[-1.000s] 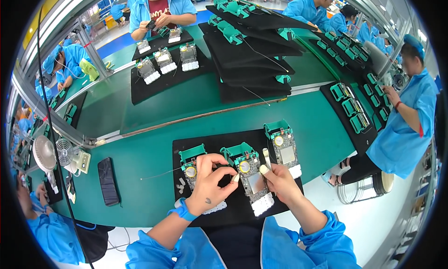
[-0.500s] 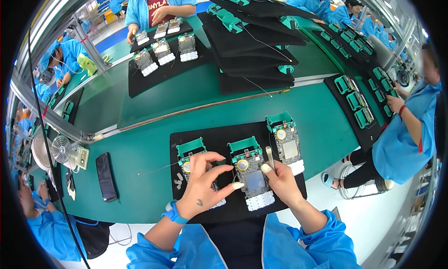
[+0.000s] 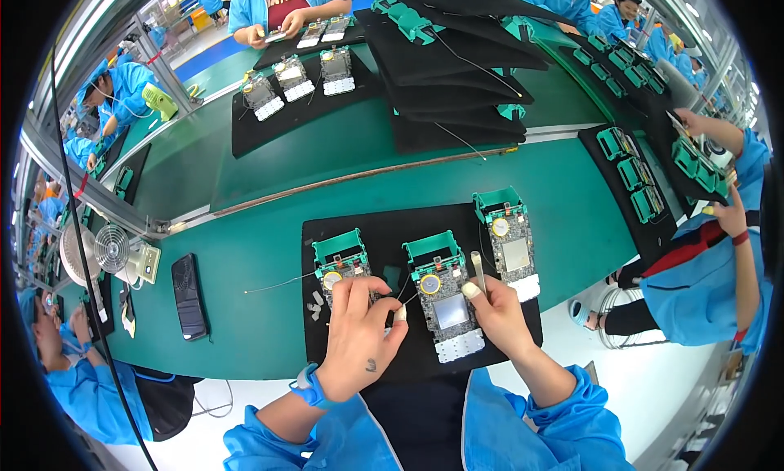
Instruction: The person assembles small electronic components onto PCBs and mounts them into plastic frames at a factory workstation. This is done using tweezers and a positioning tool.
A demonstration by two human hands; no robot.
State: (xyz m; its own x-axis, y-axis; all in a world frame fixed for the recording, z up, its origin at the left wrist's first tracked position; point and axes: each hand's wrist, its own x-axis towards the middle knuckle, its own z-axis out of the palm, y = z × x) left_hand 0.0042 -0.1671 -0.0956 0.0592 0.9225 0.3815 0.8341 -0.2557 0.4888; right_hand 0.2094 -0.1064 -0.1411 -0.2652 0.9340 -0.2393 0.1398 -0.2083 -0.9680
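Observation:
Three circuit boards with green plastic frames lie on a black foam mat (image 3: 327, 234). Over the lower part of the left board (image 3: 355, 268), which it partly hides, is my left hand (image 3: 359, 328). Its thumb and index finger pinch a thin wire beside the middle board (image 3: 445, 291). My right hand (image 3: 498, 312) grips a slim, pale metal tool (image 3: 477, 265) at the middle board's right edge; its working end is hidden. The right board (image 3: 514, 246) lies untouched beyond that hand. A thin wire (image 3: 278, 286) runs left from the left board.
Small grey pieces (image 3: 316, 305) lie on the mat's left side. A black phone (image 3: 189, 295) and a small fan (image 3: 114, 246) are further left. Beyond the ledge stand stacked black mats (image 3: 457, 87) and more boards (image 3: 291, 77). At right, a co-worker (image 3: 702, 283) handles green-framed parts (image 3: 698, 167).
My left hand has turned, its fingertips drawing together left of the middle board. My right hand keeps the tool. The co-worker at right has lifted a mat of green parts.

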